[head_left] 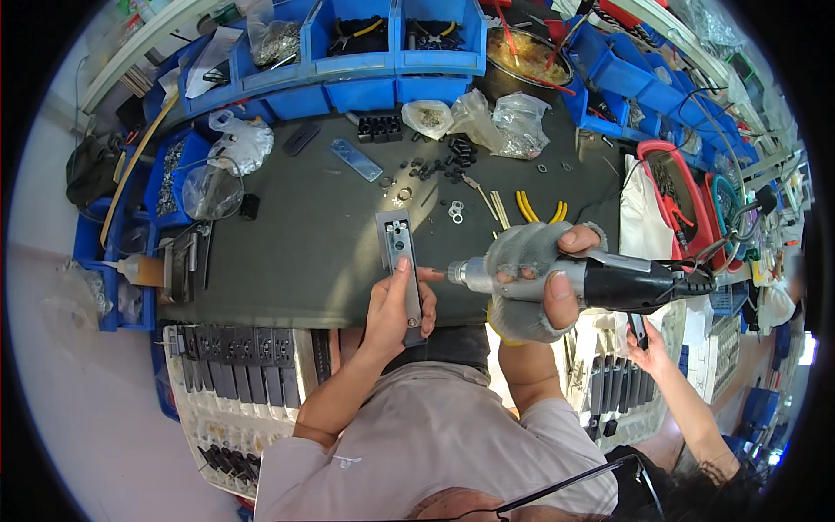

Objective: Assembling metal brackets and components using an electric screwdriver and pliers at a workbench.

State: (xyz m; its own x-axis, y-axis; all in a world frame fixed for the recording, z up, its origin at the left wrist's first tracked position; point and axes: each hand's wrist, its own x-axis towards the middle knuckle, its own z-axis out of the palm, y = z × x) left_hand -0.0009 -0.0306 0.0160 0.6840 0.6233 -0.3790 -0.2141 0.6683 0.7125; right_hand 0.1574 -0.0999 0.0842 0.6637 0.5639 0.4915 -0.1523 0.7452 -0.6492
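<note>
My left hand (391, 309) is wrapped round a long, narrow grey metal housing (397, 233), thumb on its face. At the far end of the housing are small round silver fittings and a dark hole. In a grey fingerless-style glove, my right hand (529, 283) grips an electric screwdriver (622, 283) with a black body and silver front. The screwdriver lies sideways, its silver nose aimed left at the housing. Whether its tip touches the housing I cannot make out.
On the dark mat (287, 235) lie silver washers (456, 211), black small parts (426, 168), plastic bags (520, 124) and yellow-handled pliers (539, 210). Blue bins (348, 65) line the back. Trays of black parts (243, 370) stand near me. A co-worker's hand (648, 352) is at lower right.
</note>
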